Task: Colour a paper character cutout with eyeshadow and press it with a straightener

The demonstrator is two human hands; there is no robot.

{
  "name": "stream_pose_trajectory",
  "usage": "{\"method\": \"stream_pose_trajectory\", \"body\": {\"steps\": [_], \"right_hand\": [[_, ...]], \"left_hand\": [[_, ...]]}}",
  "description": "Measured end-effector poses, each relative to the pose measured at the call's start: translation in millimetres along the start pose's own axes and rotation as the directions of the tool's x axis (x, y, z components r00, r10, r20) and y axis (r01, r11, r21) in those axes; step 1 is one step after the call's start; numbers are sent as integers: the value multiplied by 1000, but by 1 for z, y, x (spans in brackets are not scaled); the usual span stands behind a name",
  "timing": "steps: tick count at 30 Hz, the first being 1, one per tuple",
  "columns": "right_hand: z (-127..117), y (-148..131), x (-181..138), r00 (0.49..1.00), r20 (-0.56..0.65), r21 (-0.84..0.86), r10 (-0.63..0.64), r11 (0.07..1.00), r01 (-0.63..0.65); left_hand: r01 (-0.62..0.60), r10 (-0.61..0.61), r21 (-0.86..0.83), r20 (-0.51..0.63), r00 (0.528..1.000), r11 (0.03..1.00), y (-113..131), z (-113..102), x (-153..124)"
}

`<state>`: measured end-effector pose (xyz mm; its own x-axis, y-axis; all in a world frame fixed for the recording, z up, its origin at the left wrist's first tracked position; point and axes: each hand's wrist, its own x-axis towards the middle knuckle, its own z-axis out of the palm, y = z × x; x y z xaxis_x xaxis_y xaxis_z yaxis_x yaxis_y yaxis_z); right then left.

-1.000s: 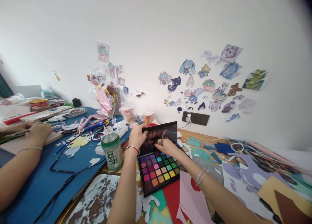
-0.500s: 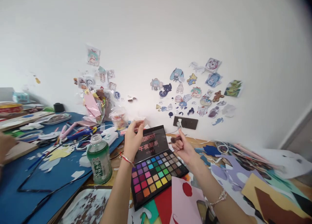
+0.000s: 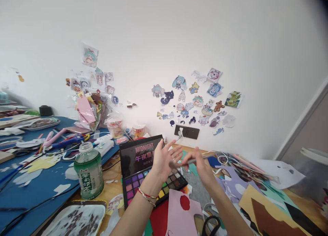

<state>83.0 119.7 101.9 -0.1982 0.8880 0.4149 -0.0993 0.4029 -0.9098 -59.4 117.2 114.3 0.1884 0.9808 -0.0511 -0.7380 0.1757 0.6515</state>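
Observation:
My left hand point(image 3: 165, 160) is turned palm up, fingers spread, over the eyeshadow palette. My right hand point(image 3: 202, 166) pinches a makeup brush point(image 3: 188, 162), slightly blurred; its dark bristle end lies at the left palm, though I cannot tell whether it touches. Beneath the hands the eyeshadow palette point(image 3: 132, 181) stands with its lid point(image 3: 139, 154) raised, showing purple, pink, yellow and brown pans. My left hand and forearm hide its middle. A pink paper sheet point(image 3: 176, 208) with a red spot lies in front of the palette.
A green bottle point(image 3: 89, 176) without a cap stands left, beside a paint-smeared tray point(image 3: 77, 219). Cables cross the blue mat point(image 3: 51, 195). Scissors point(image 3: 211, 225) lie in front. Coloured paper scraps point(image 3: 271, 212) cover the right side. A socket strip point(image 3: 187, 132) is on the wall.
My left hand has moved right and opened palm up. The brush has come over to that palm in my right hand. The view has shifted slightly right; another person's hand has left the left edge.

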Motion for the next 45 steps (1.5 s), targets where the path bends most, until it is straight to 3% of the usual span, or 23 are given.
{"method": "stream_pose_trajectory", "body": {"steps": [4,16,21,23,26,28,30,32,33,36,37,38,40,41,42,43,45], "right_hand": [[-7,-8,-2,999,18,-145,-31,989,33],[-19,-20,-12,962,272,-477,28,872,110],[-42,-27,-18,881,449,-584,152,796,159],[-55,-38,-26,872,463,-636,156,744,205],[-61,-53,-43,900,425,-692,95,674,256],[-50,-54,-51,923,383,-666,-29,683,298],[-33,-45,-54,904,365,-581,-222,704,408],[-24,-31,-47,852,386,-549,-353,654,520],[-26,-24,-42,834,343,-565,-433,614,551],[-64,-15,-22,809,-5,-666,-587,606,435],[-84,-18,-18,749,-200,-682,-631,639,357],[-107,-22,-17,653,-382,-676,-654,679,285],[-152,-35,-22,467,-600,-641,-650,739,206],[-173,-41,-30,499,-596,-630,-629,752,194],[-193,-47,-40,547,-577,-621,-606,761,188],[-212,-51,-54,584,-562,-614,-585,768,179],[-247,-59,-91,622,-553,-602,-554,782,162]], "left_hand": [[-7,7,-45,12,1000,999,2,-5,1],[23,-22,-8,71,997,1000,-5,-5,3],[6,-13,70,90,996,998,-6,-2,3],[-22,13,120,70,997,993,-4,-3,3],[-129,131,179,3,991,975,-5,-3,5],[-154,159,185,-14,987,971,-16,2,5],[-90,94,165,-18,995,982,-34,15,3],[16,-13,103,-22,1000,995,-56,34,-2],[24,-23,59,-27,999,998,-67,45,-6],[137,-140,34,120,983,990,-91,76,-15],[138,-146,55,215,966,989,-96,85,-15],[99,-122,88,316,941,991,-100,93,-12],[-79,-58,236,523,850,968,-111,105,7],[-196,-46,345,583,811,918,-118,110,23],[-316,-77,513,606,791,798,-126,115,43],[-437,-98,681,597,796,588,-135,120,66],[-476,-127,754,583,803,453,-158,129,115]]}}
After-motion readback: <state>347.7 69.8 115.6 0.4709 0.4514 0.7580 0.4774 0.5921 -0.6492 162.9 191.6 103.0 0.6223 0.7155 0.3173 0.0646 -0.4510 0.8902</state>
